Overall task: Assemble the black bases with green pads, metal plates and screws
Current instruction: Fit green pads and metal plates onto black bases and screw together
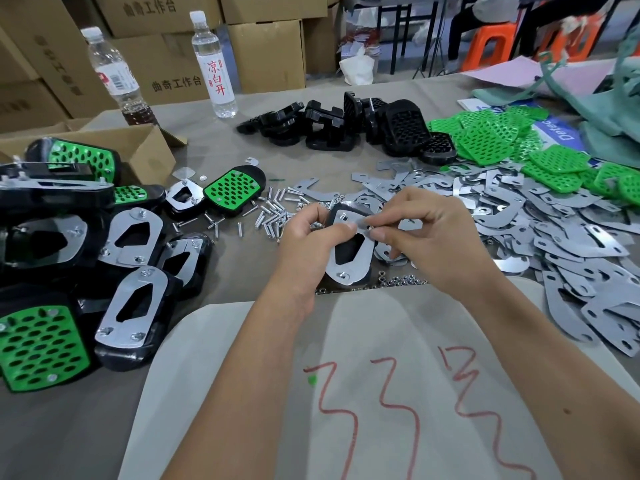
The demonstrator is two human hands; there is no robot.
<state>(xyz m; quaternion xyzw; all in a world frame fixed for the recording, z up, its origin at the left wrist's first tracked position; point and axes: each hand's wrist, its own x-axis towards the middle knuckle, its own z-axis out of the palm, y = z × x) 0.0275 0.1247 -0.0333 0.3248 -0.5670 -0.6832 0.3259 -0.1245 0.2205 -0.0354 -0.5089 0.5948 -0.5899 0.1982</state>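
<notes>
While both hands grip, base point(348, 247) stands lengthwise upright.

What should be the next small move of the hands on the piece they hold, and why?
Probably seat the small piece pinched by the right hand onto the upper screw hole of the metal plate. The left hand grips the black base with the plate already on top; its lower hole seems fitted.

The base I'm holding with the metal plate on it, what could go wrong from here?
The left hand holds the black base above the table while the right hand pinches something small at the metal plate; it could drop among the loose nuts. The plate might also shift out of line.
</notes>
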